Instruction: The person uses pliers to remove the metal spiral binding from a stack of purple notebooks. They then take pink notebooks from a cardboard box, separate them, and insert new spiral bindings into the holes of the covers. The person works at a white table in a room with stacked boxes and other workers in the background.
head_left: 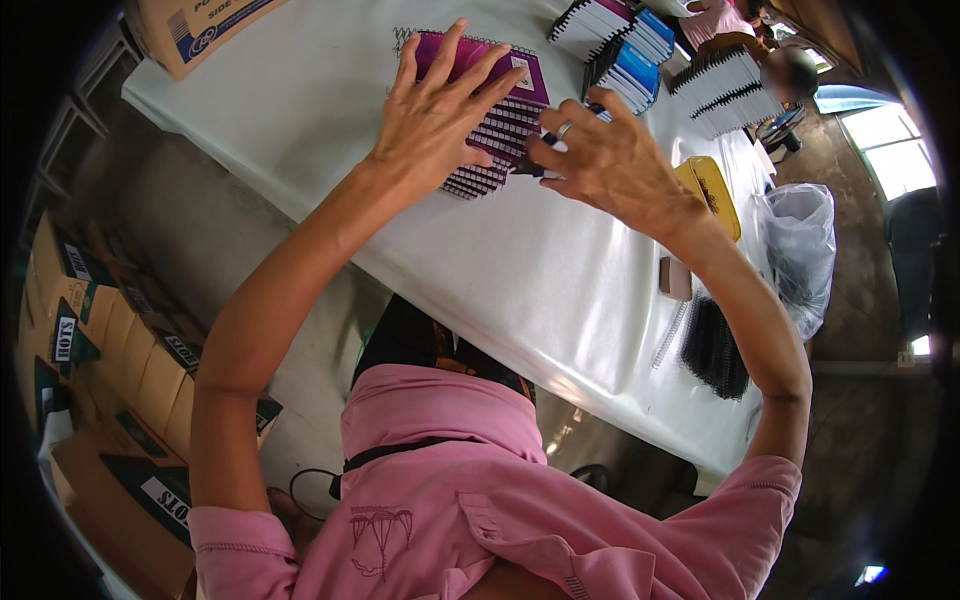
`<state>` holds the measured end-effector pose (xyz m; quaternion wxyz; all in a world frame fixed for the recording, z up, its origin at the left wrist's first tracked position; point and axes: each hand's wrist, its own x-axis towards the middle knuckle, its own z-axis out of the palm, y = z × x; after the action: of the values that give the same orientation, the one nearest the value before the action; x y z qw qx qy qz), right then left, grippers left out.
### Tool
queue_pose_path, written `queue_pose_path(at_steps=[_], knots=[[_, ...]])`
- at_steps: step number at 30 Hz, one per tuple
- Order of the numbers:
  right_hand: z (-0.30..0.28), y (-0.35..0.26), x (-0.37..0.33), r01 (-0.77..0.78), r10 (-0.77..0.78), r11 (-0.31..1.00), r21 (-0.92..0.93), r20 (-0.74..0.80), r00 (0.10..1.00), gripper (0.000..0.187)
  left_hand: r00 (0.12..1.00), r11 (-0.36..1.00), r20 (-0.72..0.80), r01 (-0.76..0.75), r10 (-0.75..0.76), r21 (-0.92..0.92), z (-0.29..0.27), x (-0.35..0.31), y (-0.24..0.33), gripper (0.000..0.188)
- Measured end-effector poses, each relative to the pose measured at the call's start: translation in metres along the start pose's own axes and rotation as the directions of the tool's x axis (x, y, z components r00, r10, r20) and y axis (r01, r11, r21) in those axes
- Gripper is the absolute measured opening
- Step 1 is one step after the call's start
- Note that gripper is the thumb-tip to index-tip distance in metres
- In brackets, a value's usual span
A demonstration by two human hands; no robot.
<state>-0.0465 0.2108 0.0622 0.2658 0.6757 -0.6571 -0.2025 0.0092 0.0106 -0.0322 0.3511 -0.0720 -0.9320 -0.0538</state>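
Observation:
A stack of purple spiral-bound notebooks point(515, 118) stands on the table, its wire spines facing me. My left hand point(430, 110) lies over the top notebook with fingers spread, the thumb down along the side of the stack. Close by on the right, my right hand point(615, 165) is closed around the handles of a pair of pliers point(528, 170). Their dark jaws point left, at the spines near the stack's lower right corner. My fingers hide part of the tool.
A pale sheet covers the table point(520, 260). Blue notebooks point(630, 75) and white-edged notebook stacks point(725, 90) stand at the far right. Nearer are a yellow container point(712, 195), a brown block point(676, 278) and black binding coils point(714, 345). Cartons point(130, 340) fill the floor at left.

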Motion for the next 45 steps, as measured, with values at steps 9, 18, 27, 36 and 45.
queue_pose_path(at_steps=[9, 18, 27, 36, 45], knots=[[0.015, -0.007, -0.007, 0.175, -0.186, 0.963, -0.206, -0.034, 0.982, 0.017, 1.0, 1.0, -0.017, -0.002, 0.002, -0.003, 0.002, -0.001, 0.002, 0.093], [-0.016, -0.05, 0.034, -0.146, 0.185, 0.983, -0.114, 0.665, 0.724, 0.01, 0.997, 0.999, 0.058, 0.045, -0.045, 0.004, -0.003, -0.003, 0.003, 0.101], [0.014, -0.013, 0.001, 0.137, -0.14, 0.988, -0.069, -0.036, 0.99, 0.021, 0.998, 0.998, 0.054, 0.035, -0.037, 0.05, -0.003, -0.011, 0.009, 0.116], [0.009, -0.051, 0.021, -0.17, 0.194, 0.98, -0.098, 0.627, 0.754, 0.015, 0.997, 0.998, 0.06, 0.034, -0.037, 0.043, -0.005, -0.011, 0.008, 0.115], [0.018, -0.015, 0.002, 0.123, -0.123, 0.992, 0.023, -0.012, 0.992, 0.02, 0.999, 0.996, 0.041, 0.009, -0.013, 0.089, -0.006, -0.014, 0.012, 0.115]])
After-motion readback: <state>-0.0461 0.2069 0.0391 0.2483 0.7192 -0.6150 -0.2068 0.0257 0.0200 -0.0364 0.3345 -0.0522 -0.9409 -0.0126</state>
